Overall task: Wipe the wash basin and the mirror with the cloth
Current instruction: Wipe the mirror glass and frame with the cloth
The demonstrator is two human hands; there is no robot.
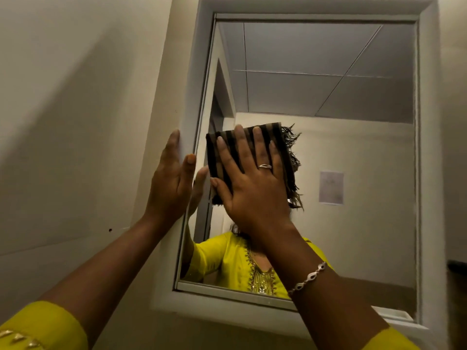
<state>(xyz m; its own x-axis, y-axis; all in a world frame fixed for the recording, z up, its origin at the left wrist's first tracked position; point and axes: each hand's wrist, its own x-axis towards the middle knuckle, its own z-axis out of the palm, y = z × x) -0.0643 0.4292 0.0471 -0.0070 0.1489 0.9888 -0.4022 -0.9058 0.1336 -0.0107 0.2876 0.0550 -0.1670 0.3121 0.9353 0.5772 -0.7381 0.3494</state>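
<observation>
A mirror (328, 160) in a white frame (194, 84) hangs on the wall in front of me. A folded brown and black striped cloth (283, 145) with a fringed edge lies flat against the glass near the mirror's left side. My right hand (252, 183) presses on it with the fingers spread, a ring on one finger and a bracelet on the wrist. My left hand (171, 180) holds the left edge of the frame, fingers on the outer side and thumb on the inner side. The wash basin is out of view.
The plain cream wall (75, 122) stretches to the left of the mirror. The glass reflects a panelled ceiling, a far wall with a paper sheet (331, 188), and a person in a yellow top. A dark object (457, 269) shows at the right edge.
</observation>
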